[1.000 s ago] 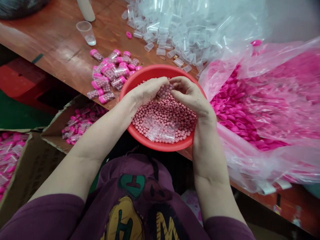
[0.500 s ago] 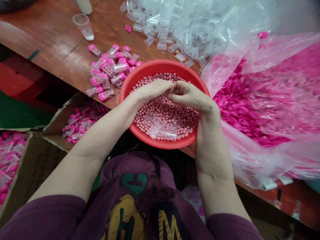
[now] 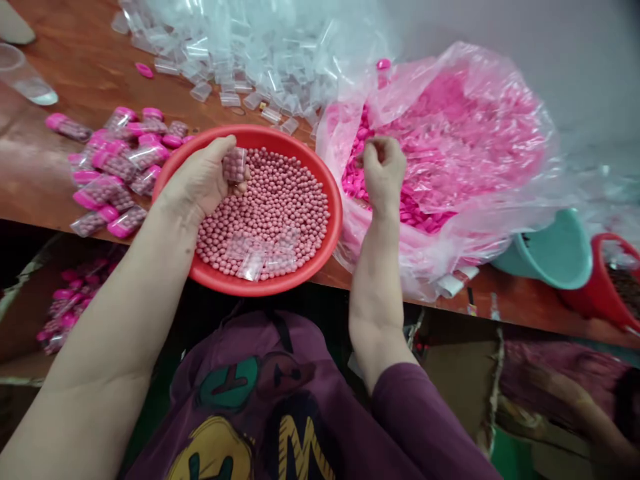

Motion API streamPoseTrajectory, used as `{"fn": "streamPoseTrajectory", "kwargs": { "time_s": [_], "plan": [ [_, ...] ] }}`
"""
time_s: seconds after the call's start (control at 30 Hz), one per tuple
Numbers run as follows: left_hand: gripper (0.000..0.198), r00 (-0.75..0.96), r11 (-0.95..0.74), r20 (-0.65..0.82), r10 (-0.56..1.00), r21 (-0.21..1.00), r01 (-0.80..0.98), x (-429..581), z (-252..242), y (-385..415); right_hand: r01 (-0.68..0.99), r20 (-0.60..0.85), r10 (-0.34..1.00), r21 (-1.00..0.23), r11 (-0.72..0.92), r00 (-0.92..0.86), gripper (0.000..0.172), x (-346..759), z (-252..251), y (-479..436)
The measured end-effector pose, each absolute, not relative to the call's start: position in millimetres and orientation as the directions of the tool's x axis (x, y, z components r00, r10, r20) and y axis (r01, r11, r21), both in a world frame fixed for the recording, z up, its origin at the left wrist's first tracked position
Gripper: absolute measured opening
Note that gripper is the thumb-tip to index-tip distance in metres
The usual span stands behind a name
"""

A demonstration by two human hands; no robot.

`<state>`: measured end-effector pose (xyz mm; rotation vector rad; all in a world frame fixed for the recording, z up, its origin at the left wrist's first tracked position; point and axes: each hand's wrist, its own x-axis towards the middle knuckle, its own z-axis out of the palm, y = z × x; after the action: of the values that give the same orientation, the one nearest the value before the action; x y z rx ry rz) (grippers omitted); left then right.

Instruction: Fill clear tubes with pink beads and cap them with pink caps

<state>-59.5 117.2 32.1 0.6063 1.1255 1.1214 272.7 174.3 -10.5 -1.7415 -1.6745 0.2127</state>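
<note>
In my left hand [image 3: 205,179] is a small clear plastic vial [image 3: 235,165] filled with pink beads, uncapped as far as I can see. That hand hovers over the left side of a red basin [image 3: 336,220]. Loose pink beads [image 3: 280,200] fill the basin, and a few clear vials [image 3: 251,265] lie on them near the front rim. My right hand [image 3: 384,167] is at the near left part of a bag of bright pink caps [image 3: 420,217], its fingers curled together. Whatever those fingers pinch, if anything, is hidden.
Capped vials of beads [image 3: 117,160] are heaped left of the basin. Behind it spreads a pile of clear vials [image 3: 240,60]. A plastic cup [image 3: 30,77] stands at far left; a teal bucket [image 3: 555,250] is at right. A co-worker's arm [image 3: 575,400] shows lower right.
My hands have parted: the left has moved to the basin's left side with the filled vial, the right over to the bag of caps. The view has turned right.
</note>
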Motion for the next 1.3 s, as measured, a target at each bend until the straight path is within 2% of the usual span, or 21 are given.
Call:
{"fn": "streamPoseTrajectory", "kwargs": {
  "time_s": [0.07, 0.1, 0.13, 0.2, 0.3, 0.37, 0.4, 0.47, 0.53, 0.57, 0.63, 0.73, 0.8, 0.97, 1.13, 1.3],
  "plan": [
    [0.041, 0.02, 0.379, -0.4, 0.916, 0.85, -0.367, -58.2, 31.4, 116.9, 0.883, 0.132, 0.958, -0.434, -0.177, 0.256, 0.032, 317.8, -23.3, 170.2],
    [0.04, 0.018, 0.382, -0.402, 0.915, 0.853, -0.356, -58.2, 30.3, 117.6, 0.897, 0.013, 0.956, -0.35, -0.269, 0.292, 0.028, 333.1, -30.4, 166.6],
    [0.041, 0.025, 0.385, -0.401, 0.916, 0.857, -0.342, -58.9, 28.9, 118.7, 0.905, -0.045, 0.948, -0.286, -0.314, 0.314, 0.028, 342.8, -37.6, 162.5],
    [0.041, 0.067, 0.398, -0.398, 0.915, 0.864, -0.308, -61.9, 25.2, 121.6, 0.911, -0.058, 0.938, -0.225, -0.346, 0.342, 0.033, 347.6, -51.2, 154.9],
    [0.037, 0.137, 0.401, -0.378, 0.916, 0.874, -0.274, -67.4, 19.8, 123.4, 0.921, -0.012, 0.943, -0.213, -0.327, 0.332, 0.032, 338.3, -64.8, 150.6],
    [0.03, 0.176, 0.377, -0.341, 0.924, 0.891, -0.254, -68.5, 18.2, 120.8, 0.916, 0.081, 0.937, -0.256, -0.31, 0.34, 0.026, 333.7, -66.6, 153.6],
    [0.027, 0.196, 0.358, -0.316, 0.928, 0.902, -0.242, -67.8, 18.3, 118.4, 0.902, 0.17, 0.92, -0.325, -0.285, 0.352, 0.023, 332.3, -65.0, 156.5],
    [0.022, 0.233, 0.326, -0.276, 0.932, 0.92, -0.215, -64.6, 19.6, 112.6, 0.814, 0.327, 0.862, -0.56, -0.153, 0.387, 0.019, 326.6, -56.5, 163.9],
    [0.014, 0.26, 0.31, -0.257, 0.931, 0.931, -0.192, -60.0, 21.4, 106.8, 0.607, 0.327, 0.872, -0.794, 0.045, 0.363, 0.023, 310.0, -42.3, 170.9],
    [0.01, 0.273, 0.307, -0.251, 0.929, 0.934, -0.183, -57.6, 22.1, 104.3, 0.481, 0.285, 0.913, -0.869, 0.117, 0.293, 0.029, 296.1, -33.8, 173.5],
    [0.006, 0.315, 0.303, -0.241, 0.918, 0.939, -0.162, -53.1, 22.1, 101.4, 0.292, 0.216, 0.973, -0.939, 0.184, 0.084, 0.042, 258.4, -16.2, 176.8],
    [0.009, 0.348, 0.269, -0.192, 0.918, 0.945, -0.187, -47.9, 18.4, 102.6, 0.216, 0.233, 0.955, -0.938, 0.271, -0.186, 0.052, 193.0, 4.9, 178.4],
    [0.012, 0.349, 0.247, -0.154, 0.924, 0.939, -0.24, -46.3, 14.7, 106.2, 0.235, 0.275, 0.923, -0.91, 0.34, -0.27, 0.053, 157.5, 11.2, 178.6],
    [0.019, 0.268, 0.206, -0.113, 0.957, 0.913, -0.351, -46.2, 12.6, 111.0, 0.277, 0.353, 0.907, -0.87, 0.409, -0.231, 0.053, 126.8, 5.3, 172.0],
    [0.027, 0.28, 0.212, -0.127, 0.951, 0.932, -0.295, -45.5, 18.3, 109.0, 0.257, 0.358, 0.909, -0.877, 0.406, -0.214, 0.046, 134.5, 0.6, 160.6],
    [0.031, 0.259, 0.27, -0.193, 0.946, 0.913, -0.307, -44.4, 21.9, 107.6, 0.36, 0.402, 0.893, -0.817, 0.45, -0.203, 0.045, 132.3, 1.5, 156.1]
  ]
}}
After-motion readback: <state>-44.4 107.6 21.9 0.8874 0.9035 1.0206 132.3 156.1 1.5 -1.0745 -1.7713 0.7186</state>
